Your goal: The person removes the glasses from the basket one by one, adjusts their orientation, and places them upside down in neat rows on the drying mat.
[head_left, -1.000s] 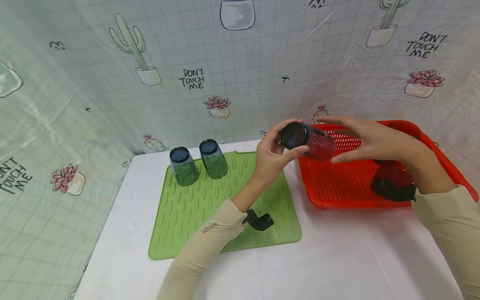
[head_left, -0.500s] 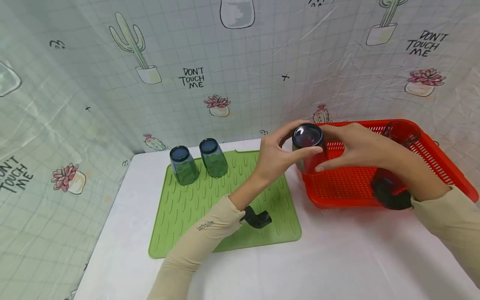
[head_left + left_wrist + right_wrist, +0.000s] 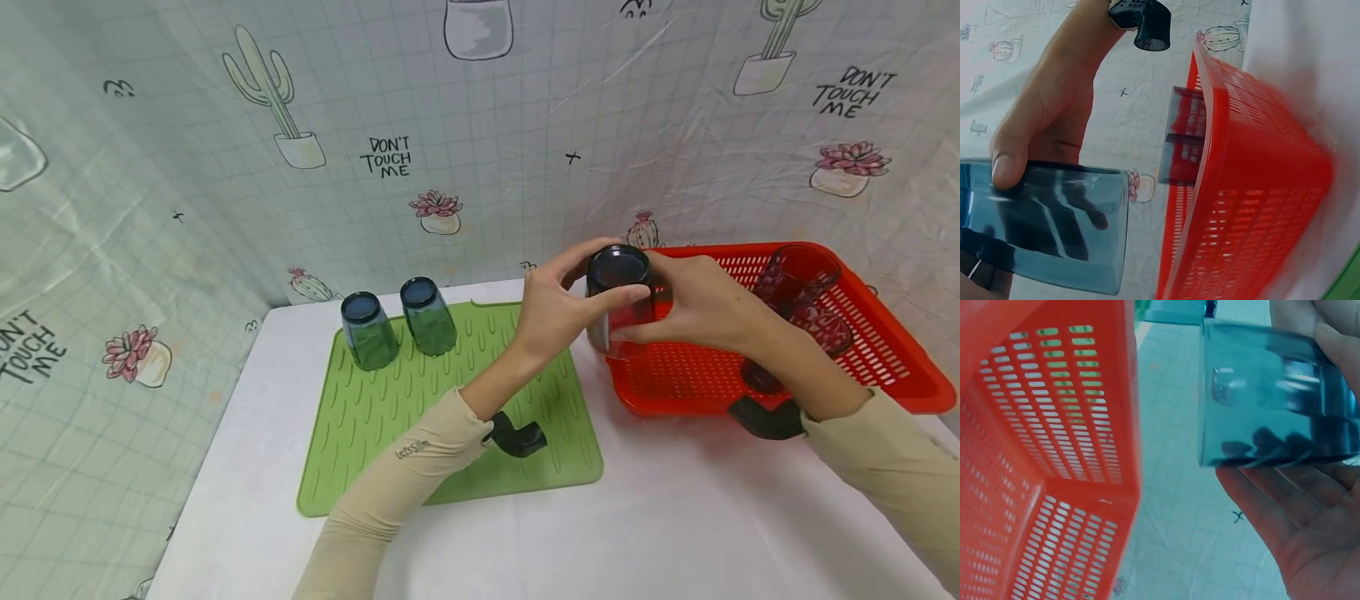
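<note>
A bluish drinking glass [image 3: 619,268] is held base up, mouth down, just above the left end of the red basket [image 3: 675,407]. My left hand [image 3: 558,304] grips it from the left, thumb across the front near the base. From the right, my right hand [image 3: 701,304] holds the same glass, thumb on the front lower down and fingers behind. The left wrist view shows the clear glass wall [image 3: 1085,231] with fingers visible through it. In the right wrist view the glass [image 3: 1260,394] lies beside the basket's wall [image 3: 1125,425], apart from it.
Two upturned glasses, one on the left [image 3: 367,333] and another [image 3: 427,321] beside it, stand on a green ribbed mat [image 3: 375,442]. More glasses [image 3: 798,271] lie at the basket's right end, partly behind my right forearm. A patterned sheet hangs behind the white table.
The glass has turned from tilted sideways to base up and shifted slightly right. My right hand, spread apart from it a second ago, has come in and taken hold.
</note>
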Demonstrator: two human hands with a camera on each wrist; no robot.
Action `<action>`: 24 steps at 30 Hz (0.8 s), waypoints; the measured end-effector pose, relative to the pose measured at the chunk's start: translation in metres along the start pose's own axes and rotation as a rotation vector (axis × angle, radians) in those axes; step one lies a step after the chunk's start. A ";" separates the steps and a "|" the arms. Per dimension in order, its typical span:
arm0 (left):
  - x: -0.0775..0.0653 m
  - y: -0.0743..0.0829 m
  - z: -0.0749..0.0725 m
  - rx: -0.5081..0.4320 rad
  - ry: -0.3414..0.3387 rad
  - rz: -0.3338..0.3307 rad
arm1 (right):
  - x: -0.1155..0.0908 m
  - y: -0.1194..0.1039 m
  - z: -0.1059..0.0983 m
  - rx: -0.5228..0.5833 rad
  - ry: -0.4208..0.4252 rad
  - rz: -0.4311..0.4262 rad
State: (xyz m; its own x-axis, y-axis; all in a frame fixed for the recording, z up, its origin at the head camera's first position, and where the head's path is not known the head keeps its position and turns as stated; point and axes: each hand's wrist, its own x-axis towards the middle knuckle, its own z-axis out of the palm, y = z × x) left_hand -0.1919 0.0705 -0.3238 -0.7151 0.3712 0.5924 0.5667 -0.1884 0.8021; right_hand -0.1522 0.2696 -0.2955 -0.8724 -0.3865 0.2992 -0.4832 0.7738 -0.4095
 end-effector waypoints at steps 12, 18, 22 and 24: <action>-0.001 0.002 0.001 -0.072 -0.083 -0.126 | -0.006 0.005 0.006 0.008 0.121 -0.048; -0.005 -0.001 -0.004 -0.115 -0.090 -0.084 | -0.009 0.004 0.006 0.011 0.122 -0.002; -0.007 -0.002 -0.006 -0.116 -0.093 -0.071 | -0.009 0.004 0.008 0.023 0.129 0.004; -0.008 -0.002 -0.006 -0.108 -0.094 -0.080 | -0.010 0.004 0.010 0.029 0.138 0.002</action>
State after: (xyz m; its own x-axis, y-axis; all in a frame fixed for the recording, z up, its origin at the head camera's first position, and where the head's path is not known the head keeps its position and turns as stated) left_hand -0.1898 0.0629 -0.3294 -0.7121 0.4710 0.5206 0.4584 -0.2498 0.8529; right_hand -0.1467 0.2716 -0.3086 -0.8562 -0.3107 0.4127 -0.4848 0.7592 -0.4343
